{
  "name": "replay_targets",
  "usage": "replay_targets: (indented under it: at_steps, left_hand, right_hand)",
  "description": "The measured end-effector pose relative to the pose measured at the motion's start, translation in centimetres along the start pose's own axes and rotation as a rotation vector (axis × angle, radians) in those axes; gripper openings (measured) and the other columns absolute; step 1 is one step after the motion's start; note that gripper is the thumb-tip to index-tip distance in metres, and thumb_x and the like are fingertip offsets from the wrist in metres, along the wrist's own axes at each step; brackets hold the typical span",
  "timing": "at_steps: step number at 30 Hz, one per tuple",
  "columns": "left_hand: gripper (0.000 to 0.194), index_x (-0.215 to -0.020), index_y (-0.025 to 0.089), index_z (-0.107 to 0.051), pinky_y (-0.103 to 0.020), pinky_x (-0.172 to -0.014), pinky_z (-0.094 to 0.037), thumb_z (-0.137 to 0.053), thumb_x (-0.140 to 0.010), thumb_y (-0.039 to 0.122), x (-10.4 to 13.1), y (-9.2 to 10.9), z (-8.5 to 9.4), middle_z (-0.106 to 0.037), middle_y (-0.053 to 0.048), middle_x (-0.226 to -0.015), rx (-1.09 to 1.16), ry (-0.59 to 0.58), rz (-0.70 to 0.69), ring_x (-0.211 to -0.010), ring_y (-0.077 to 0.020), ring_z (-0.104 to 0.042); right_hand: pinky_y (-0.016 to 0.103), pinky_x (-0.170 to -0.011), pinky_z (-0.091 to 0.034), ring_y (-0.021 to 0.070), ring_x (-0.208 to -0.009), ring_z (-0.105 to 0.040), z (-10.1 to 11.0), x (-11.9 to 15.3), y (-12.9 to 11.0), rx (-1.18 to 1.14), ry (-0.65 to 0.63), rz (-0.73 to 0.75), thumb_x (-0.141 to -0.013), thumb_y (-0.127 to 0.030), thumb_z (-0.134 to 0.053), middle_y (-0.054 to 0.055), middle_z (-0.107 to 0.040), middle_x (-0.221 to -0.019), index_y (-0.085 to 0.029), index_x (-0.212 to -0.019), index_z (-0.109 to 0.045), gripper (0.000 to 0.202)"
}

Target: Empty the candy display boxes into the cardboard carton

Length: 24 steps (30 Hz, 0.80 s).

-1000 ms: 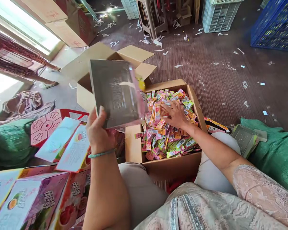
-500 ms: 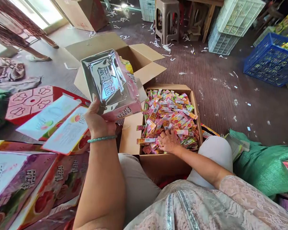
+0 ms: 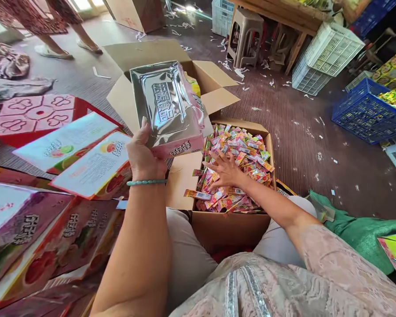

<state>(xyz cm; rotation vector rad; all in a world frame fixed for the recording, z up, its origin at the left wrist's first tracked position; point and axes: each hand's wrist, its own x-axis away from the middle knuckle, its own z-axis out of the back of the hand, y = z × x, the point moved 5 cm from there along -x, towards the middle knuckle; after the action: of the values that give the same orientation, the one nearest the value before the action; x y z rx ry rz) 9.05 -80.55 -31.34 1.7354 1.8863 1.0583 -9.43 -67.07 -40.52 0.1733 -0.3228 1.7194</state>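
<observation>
My left hand (image 3: 145, 152) grips the lower left corner of a shiny box (image 3: 166, 103) with a silvery face and pink sides, held up tilted. Behind it stands an open cardboard box (image 3: 148, 52), partly hidden. My right hand (image 3: 229, 170) lies with fingers spread on a heap of small colourful packets (image 3: 247, 165). These fill another cardboard box (image 3: 231, 224) between my knees. Whether a packet is under the right palm is hidden.
Printed cartons (image 3: 56, 237) lie at the left, below flat printed boxes (image 3: 89, 165). A green sack (image 3: 359, 229) is at the right. Farther off are a blue crate (image 3: 366, 114), white crates (image 3: 331, 48), a stool (image 3: 246, 33) and a person's legs (image 3: 53, 44).
The view has shifted. My right hand has moved up over the packets and its fingers have spread. My left hand still holds the shiny box, now farther right in view.
</observation>
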Motion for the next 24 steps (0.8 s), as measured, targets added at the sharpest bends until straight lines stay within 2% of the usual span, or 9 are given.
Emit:
replay_targets:
  at_steps: [2,4,9,13,16,19,21,23,24]
  left_hand:
    - [0.017,-0.093,0.018,-0.079,-0.038,-0.113,-0.059,-0.067,-0.086,0.009,0.5,-0.1,-0.3,-0.077,-0.004,-0.098,0.004,0.038,0.052,-0.106,-0.0195,-0.074]
    - [0.018,-0.093,0.017,-0.079,-0.041,-0.113,-0.06,-0.066,-0.084,0.008,0.7,-0.4,-0.6,-0.078,-0.005,-0.1,-0.003,0.056,0.077,-0.104,-0.0202,-0.074]
    - [0.013,-0.091,0.018,-0.08,-0.042,-0.116,-0.059,-0.073,-0.08,0.017,-0.1,-1.2,-0.7,-0.078,-0.006,-0.102,-0.09,-0.06,0.034,-0.12,-0.0231,-0.072]
    - [0.016,-0.09,0.018,-0.081,-0.04,-0.119,-0.058,-0.078,-0.074,0.02,-0.7,-1.8,-0.3,-0.08,-0.006,-0.109,-0.086,-0.053,0.03,-0.127,-0.0248,-0.072]
    - [0.019,-0.093,0.017,-0.079,-0.043,-0.116,-0.06,-0.077,-0.074,0.022,-0.3,-2.3,-0.4,-0.082,-0.008,-0.113,-0.025,-0.029,0.07,-0.123,-0.026,-0.074]
    - [0.021,-0.099,0.017,-0.078,-0.052,-0.114,-0.062,-0.072,-0.084,0.031,0.7,-3.4,-1.3,-0.082,-0.012,-0.121,0.015,-0.165,0.216,-0.125,-0.0307,-0.075]
    - [0.023,-0.101,0.017,-0.078,-0.055,-0.114,-0.061,-0.071,-0.087,0.034,1.3,-4.2,-1.7,-0.082,-0.014,-0.123,0.01,-0.276,0.295,-0.13,-0.0338,-0.073]
    - [0.023,-0.103,0.017,-0.079,-0.056,-0.115,-0.061,-0.072,-0.087,0.032,1.7,-4.9,-2.0,-0.082,-0.015,-0.123,0.008,-0.353,0.341,-0.131,-0.036,-0.073]
    - [0.023,-0.103,0.016,-0.079,-0.056,-0.115,-0.061,-0.073,-0.086,0.031,1.9,-5.1,-2.0,-0.082,-0.015,-0.121,0.017,-0.369,0.358,-0.13,-0.0367,-0.073]
  right_hand:
    - [0.085,-0.128,-0.022,0.0558,-0.168,-0.012,-1.4,-2.1,-0.1,-0.059,-0.098,-0.054,-0.085,-0.09,-0.075,0.018,-0.024,-0.186,-0.035,-0.178,-0.034,0.116]
    - [0.088,-0.127,-0.02,0.056,-0.169,-0.01,-3.6,-2.5,-0.6,-0.081,-0.17,-0.076,-0.09,-0.09,-0.068,0.018,-0.029,-0.184,-0.034,-0.178,-0.035,0.11]
    - [0.084,-0.13,-0.02,0.0508,-0.172,-0.01,-8.3,-0.6,-2.3,-0.038,-0.081,-0.05,-0.102,-0.071,-0.064,0.021,-0.037,-0.179,-0.029,-0.177,-0.037,0.09]
    - [0.08,-0.132,-0.022,0.0496,-0.172,-0.009,-9.7,-1.4,-2.6,-0.043,-0.093,-0.047,-0.102,-0.063,-0.065,0.023,-0.034,-0.179,-0.023,-0.175,-0.04,0.087]
    - [0.079,-0.133,-0.02,0.0486,-0.172,-0.009,-9.1,-2.1,-2.5,-0.066,-0.106,-0.02,-0.1,-0.066,-0.067,0.023,-0.037,-0.178,-0.021,-0.174,-0.041,0.09]
    - [0.08,-0.132,-0.019,0.0466,-0.171,-0.014,-7.3,-1.3,-2.0,-0.15,-0.061,-0.015,-0.099,-0.069,-0.07,0.019,-0.036,-0.18,-0.028,-0.174,-0.042,0.09]
    - [0.076,-0.134,-0.02,0.0419,-0.169,-0.026,-5.5,-0.1,-0.9,-0.257,0.052,-0.06,-0.105,-0.059,-0.067,0.017,-0.04,-0.179,-0.03,-0.169,-0.05,0.072]
    - [0.069,-0.136,-0.024,0.0359,-0.162,-0.042,-3.0,1.6,0.8,-0.453,0.26,-0.144,-0.112,-0.05,-0.056,0.017,-0.05,-0.171,-0.027,-0.161,-0.059,0.054]
    - [0.064,-0.136,-0.03,0.0336,-0.158,-0.048,-1.6,2.6,1.7,-0.593,0.391,-0.183,-0.113,-0.051,-0.051,0.018,-0.054,-0.167,-0.026,-0.16,-0.059,0.054]
